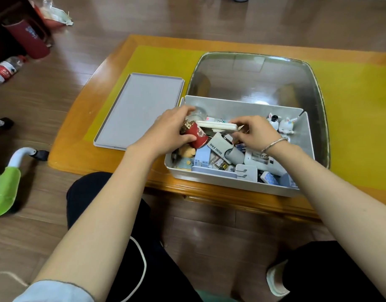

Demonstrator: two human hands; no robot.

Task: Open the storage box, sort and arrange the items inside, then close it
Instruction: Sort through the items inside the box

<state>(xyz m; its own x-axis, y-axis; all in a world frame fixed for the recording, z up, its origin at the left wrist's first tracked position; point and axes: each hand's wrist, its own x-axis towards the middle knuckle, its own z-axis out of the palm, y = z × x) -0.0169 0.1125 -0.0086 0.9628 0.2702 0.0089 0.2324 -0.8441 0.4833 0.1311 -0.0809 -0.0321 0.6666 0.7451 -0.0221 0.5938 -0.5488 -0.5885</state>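
The left hand (pixel 169 129) covered part of the red container (pixel 197 136) and most of a clear glass object (pixel 197 113) behind it. The right hand (pixel 256 132) hid the right end of the flat white item (pixel 216 125). At the frame's left edge, the plastic bottle (pixel 4 69) and green seat (pixel 3 190) were cut off. Small print on the packets (pixel 219 163) at the storage box (pixel 231 182) front was unreadable.

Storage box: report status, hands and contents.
Storage box open, lid flat on table to its left. Left hand grips red container; right hand pinches white flat case. Contents still jumbled; metal tray behind.
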